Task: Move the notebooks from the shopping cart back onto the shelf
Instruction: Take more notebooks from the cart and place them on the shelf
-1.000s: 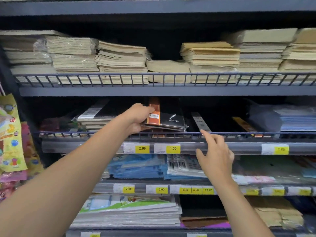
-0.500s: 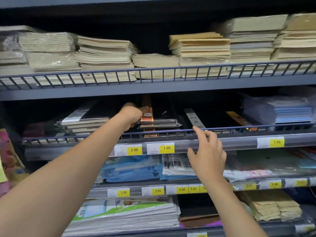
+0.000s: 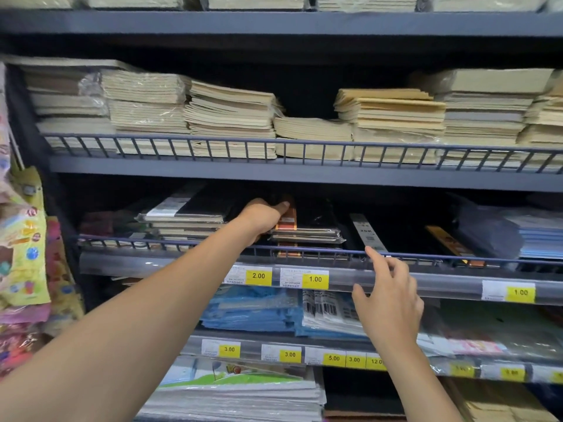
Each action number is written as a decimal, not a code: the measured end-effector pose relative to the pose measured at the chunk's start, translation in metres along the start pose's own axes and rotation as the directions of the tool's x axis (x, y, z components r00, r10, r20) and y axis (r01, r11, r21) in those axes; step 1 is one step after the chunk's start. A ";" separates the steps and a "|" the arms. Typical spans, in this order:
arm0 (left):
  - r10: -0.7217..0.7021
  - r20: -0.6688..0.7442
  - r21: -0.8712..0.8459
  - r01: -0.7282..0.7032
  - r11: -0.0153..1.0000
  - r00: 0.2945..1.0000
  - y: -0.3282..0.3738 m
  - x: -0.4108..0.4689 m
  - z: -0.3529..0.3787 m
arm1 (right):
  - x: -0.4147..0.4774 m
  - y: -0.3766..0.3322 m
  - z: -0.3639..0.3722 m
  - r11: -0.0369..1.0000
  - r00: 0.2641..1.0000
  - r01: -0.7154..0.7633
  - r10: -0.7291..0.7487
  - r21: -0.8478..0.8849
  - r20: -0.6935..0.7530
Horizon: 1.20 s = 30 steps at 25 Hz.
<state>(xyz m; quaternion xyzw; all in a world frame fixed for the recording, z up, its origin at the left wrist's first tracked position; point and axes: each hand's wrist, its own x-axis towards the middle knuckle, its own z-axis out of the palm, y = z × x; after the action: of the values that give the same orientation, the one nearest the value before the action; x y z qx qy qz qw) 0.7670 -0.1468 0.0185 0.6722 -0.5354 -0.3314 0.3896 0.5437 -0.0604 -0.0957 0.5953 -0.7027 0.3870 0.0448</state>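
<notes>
The right hand (image 3: 387,303) is nearest and empty. Its fingers (image 3: 376,258) are loosely spread and the forefinger tip is on the wire rail (image 3: 320,250) of the middle shelf (image 3: 426,284), probably to steady the reach.

Behind the rail, the left hand (image 3: 262,219) is inside the shelf. Its thumb lies over the cover and its fingers curl round the left edge of the top notebook (image 3: 313,222), a black one with an orange band. That notebook rests on a pile of like notebooks (image 3: 307,237), and the grip at the edge seems meant to square it with the pile.

Just to the left is another pile of black notebooks (image 3: 185,220). Above, cream exercise books (image 3: 231,117) fill the upper shelf. The shopping cart is out of view.

A second ago the top notebook was tilted up off the pile. Now it lies flat, and the right hand has kept to the rail.
</notes>
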 end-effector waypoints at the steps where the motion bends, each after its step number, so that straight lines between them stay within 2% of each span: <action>1: 0.014 -0.006 0.023 -0.013 1.000 1.000 0.001 -0.005 -0.002 | 0.000 0.000 0.000 1.000 1.000 0.001 -0.001 0.004 -0.002; 3: 0.082 -0.025 0.142 -0.077 0.987 0.996 0.002 -0.020 -0.007 | -0.001 -0.001 0.000 1.000 1.000 0.003 -0.003 0.010 -0.004; 5: 0.198 -0.048 0.337 -0.171 0.926 0.979 -0.003 -0.038 -0.011 | -0.002 -0.001 0.001 1.000 1.000 -0.003 0.003 0.015 -0.005; 7: 0.285 -0.092 0.456 -0.215 0.864 0.954 -0.016 -0.057 -0.013 | -0.003 -0.001 0.002 1.000 1.000 0.000 0.000 0.013 -0.008; 11: 0.426 -0.154 0.539 -0.286 0.792 0.891 -0.068 -0.088 -0.007 | -0.005 -0.001 0.001 1.000 1.000 0.020 -0.019 0.017 -0.016; 15: 0.579 -0.168 0.721 -0.301 0.624 0.798 -0.117 -0.093 0.007 | -0.002 0.003 -0.001 0.998 0.999 0.047 -0.046 0.042 -0.016; 18: 0.613 -0.205 0.746 -0.283 0.602 0.763 -0.127 -0.090 0.016 | 0.001 0.006 -0.002 0.993 0.998 0.064 -0.063 0.097 -0.014; 21: 0.604 -0.248 0.702 -0.289 0.650 0.757 -0.127 -0.090 0.022 | 0.002 0.007 -0.001 0.993 0.999 0.046 -0.049 0.110 0.022; 24: 0.538 -0.239 0.681 -0.256 0.686 0.809 -0.116 -0.099 0.021 | 0.006 0.000 -0.016 0.995 0.991 0.014 -0.026 0.095 0.133; 27: 0.357 -0.167 0.679 -0.155 0.717 0.919 -0.092 -0.106 0.010 | 0.021 -0.011 -0.047 1.000 0.945 -0.016 0.017 -0.006 0.328; 30: 0.136 -0.020 0.691 -0.085 0.718 0.991 -0.055 -0.109 -0.009 | 0.050 -0.023 -0.079 0.992 0.833 0.011 0.061 -0.127 0.549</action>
<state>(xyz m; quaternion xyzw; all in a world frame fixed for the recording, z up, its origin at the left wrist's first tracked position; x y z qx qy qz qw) 0.7779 -0.0319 -0.0224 0.7465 -0.6453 -0.0623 0.1498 0.5183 -0.0533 -0.0030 0.6684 -0.7162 0.1547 -0.1277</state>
